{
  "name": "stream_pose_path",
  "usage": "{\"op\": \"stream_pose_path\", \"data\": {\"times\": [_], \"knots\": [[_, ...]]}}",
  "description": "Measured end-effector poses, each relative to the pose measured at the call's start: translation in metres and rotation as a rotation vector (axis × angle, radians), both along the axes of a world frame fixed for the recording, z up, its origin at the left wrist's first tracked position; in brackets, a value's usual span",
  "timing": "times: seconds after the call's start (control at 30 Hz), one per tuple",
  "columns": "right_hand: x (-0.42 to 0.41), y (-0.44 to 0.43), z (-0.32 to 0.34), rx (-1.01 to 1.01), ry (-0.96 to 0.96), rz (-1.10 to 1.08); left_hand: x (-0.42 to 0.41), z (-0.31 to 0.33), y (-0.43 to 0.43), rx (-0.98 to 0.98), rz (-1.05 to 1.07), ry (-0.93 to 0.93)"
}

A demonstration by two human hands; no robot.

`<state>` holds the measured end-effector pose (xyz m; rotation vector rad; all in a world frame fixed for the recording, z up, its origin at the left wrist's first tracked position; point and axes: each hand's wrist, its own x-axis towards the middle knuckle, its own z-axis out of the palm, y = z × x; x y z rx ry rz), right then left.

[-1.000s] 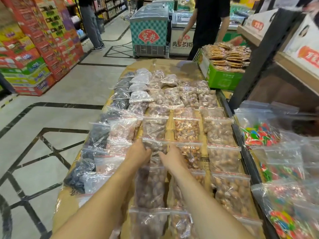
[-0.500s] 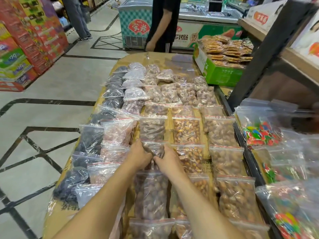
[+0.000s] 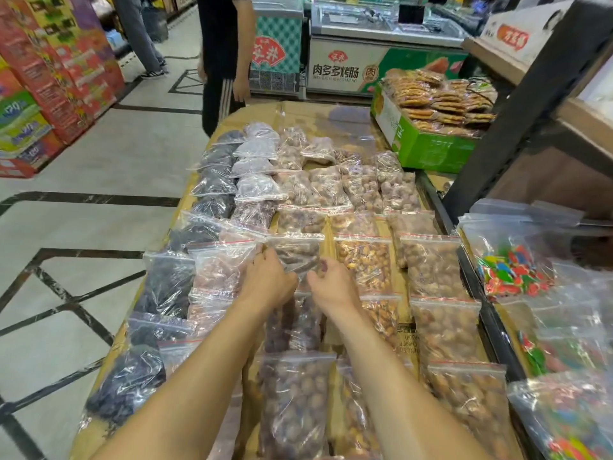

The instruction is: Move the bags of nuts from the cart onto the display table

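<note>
Both hands are on the same clear zip bag of dark brown nuts [image 3: 298, 255], mid-table. The left hand [image 3: 268, 282] has its fingers curled round the bag's left edge, and the right hand [image 3: 333, 287] is curled in at the lower right corner, thumb on top. Looks like a pinch from each side, though the fingertips are mostly tucked out of sight. The bag lies flat on the display table [image 3: 315, 114], in the rows with the rest.

Closest to the camera, between the forearms, there's a big bag of round brown nuts [image 3: 295, 403], and a bag of paler nuts [image 3: 464, 406] is off to the right. Bags of dark dried fruit [image 3: 126, 386] run down the left edge. Just left of the held bag is a bag of pinkish-brown nuts [image 3: 222, 270], and just right of it one of golden kernels [image 3: 363, 263]. To the right of the table are bags of bright candy [image 3: 510, 270].

Further up, more nut bags fill the table, which is covered in brown cardboard. At the far right corner sits a green box [image 3: 428, 151] piled with packs of brown biscuits. A black shelf post [image 3: 530, 104] slants up beside it. Past the table end a person in black [image 3: 222, 61] stands by a chest freezer [image 3: 381, 61], and red cartons [image 3: 66, 71] are stacked far left.
</note>
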<state>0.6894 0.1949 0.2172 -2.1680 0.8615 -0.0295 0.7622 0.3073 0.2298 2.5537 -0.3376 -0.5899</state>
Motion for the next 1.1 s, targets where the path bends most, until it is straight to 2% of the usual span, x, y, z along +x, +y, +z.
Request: {"op": "stream_pose_path", "data": {"times": [0.3,0.63,0.73,0.9,1.1], "knots": [[0.036,-0.005,-0.015,0.119,0.208,-0.013,0.034,-0.031,-0.004,-0.095,0.028,0.166],[0.035,-0.008,-0.018,0.174,0.161,0.012,0.028,-0.035,-0.005,-0.097,0.018,0.128],[0.031,-0.006,-0.012,0.096,0.154,0.039,0.025,-0.030,-0.004,-0.082,-0.005,0.085],[0.006,-0.007,0.012,-0.120,0.116,0.123,0.009,-0.008,0.001,0.003,-0.101,-0.101],[-0.048,-0.023,0.060,-0.320,0.211,0.202,-0.026,0.019,0.014,0.131,-0.143,-0.220]]}}
